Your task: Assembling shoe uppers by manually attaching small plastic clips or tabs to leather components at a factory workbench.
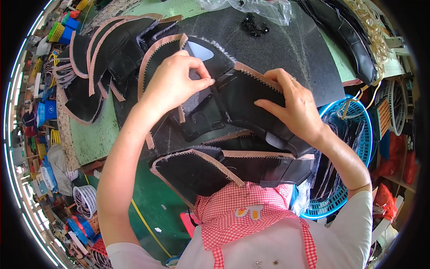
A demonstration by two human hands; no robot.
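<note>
A black leather boot upper (251, 96), edged with beige tape in zigzag stitching, is spread on the dark tabletop in front of me. My left hand (172, 80) is over its left part, thumb and forefinger pinched together; what lies between the tips is too small to make out. At the upper's right part, my right hand (293, 105) grips the taped edge, thumb on the black face and fingers over the border. Grey fuzzy lining shows along the top edge, beside a pale blue-white patch (200, 51). Another black upper (264, 166) lies nearer, against my red checked apron (242, 215).
More taped black uppers (116, 49) are heaped at the left. A blue basket (331, 208) with black pieces stands at the right. Clear plastic (268, 9), a small black tangle (254, 24), a stitched black piece (347, 33) and beige tape strips (374, 33) lie at the far side.
</note>
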